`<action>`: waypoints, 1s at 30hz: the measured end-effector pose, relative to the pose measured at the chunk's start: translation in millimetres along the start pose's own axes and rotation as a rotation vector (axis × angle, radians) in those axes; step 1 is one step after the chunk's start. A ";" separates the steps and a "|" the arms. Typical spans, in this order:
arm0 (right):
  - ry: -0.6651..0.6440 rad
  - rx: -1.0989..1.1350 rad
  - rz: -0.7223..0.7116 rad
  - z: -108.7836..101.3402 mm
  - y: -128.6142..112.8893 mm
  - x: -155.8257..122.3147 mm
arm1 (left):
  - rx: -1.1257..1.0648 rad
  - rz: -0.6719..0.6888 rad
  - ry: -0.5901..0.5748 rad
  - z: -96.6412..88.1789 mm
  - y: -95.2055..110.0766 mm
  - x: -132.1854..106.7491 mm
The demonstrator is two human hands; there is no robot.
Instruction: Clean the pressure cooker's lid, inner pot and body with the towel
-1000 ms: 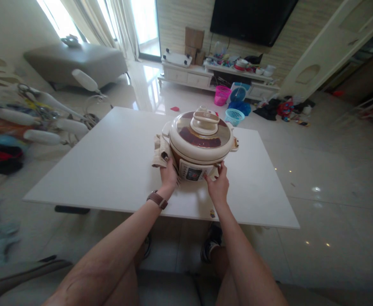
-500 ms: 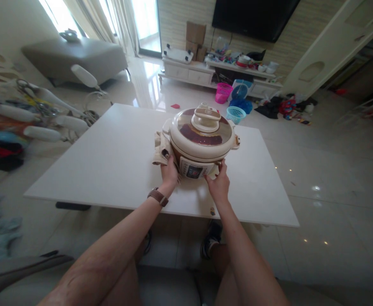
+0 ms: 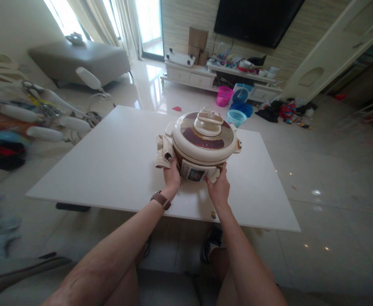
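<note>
A cream and brown electric cooker [image 3: 205, 146] with a knobbed lid stands on the white table [image 3: 109, 165]. My left hand [image 3: 172, 176], a brown watch on its wrist, grips a beige cloth [image 3: 163, 152] pressed against the cooker's left side. My right hand [image 3: 218, 188] rests against the cooker's lower right front, beside the control panel, with its fingers curled on the base.
A drying rack with white arms and clothes [image 3: 29, 123] stands at the left. Baskets [image 3: 236, 117] and clutter lie on the floor beyond the table, before a low white cabinet [image 3: 189, 76]. A grey sofa [image 3: 78, 59] is at the back left.
Both hands stay on the cooker; the left hand with the cloth has shifted slightly along the left side. The view has drifted a little.
</note>
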State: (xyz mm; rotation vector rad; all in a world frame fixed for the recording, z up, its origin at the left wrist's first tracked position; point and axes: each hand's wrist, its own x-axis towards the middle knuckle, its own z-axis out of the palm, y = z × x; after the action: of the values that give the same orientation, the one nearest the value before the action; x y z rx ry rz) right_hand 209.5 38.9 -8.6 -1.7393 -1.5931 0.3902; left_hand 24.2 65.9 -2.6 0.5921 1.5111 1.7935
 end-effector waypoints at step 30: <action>0.436 -0.040 -0.324 -74.4 -43.8 25.3 | -0.062 -0.026 -0.081 0.1 -4.5 -47.3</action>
State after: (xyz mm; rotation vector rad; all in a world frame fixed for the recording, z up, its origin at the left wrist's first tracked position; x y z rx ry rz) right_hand 231.4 38.3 78.6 -1.4345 -1.5241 -0.1709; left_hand 55.7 30.4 -2.4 0.6048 1.3982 1.7686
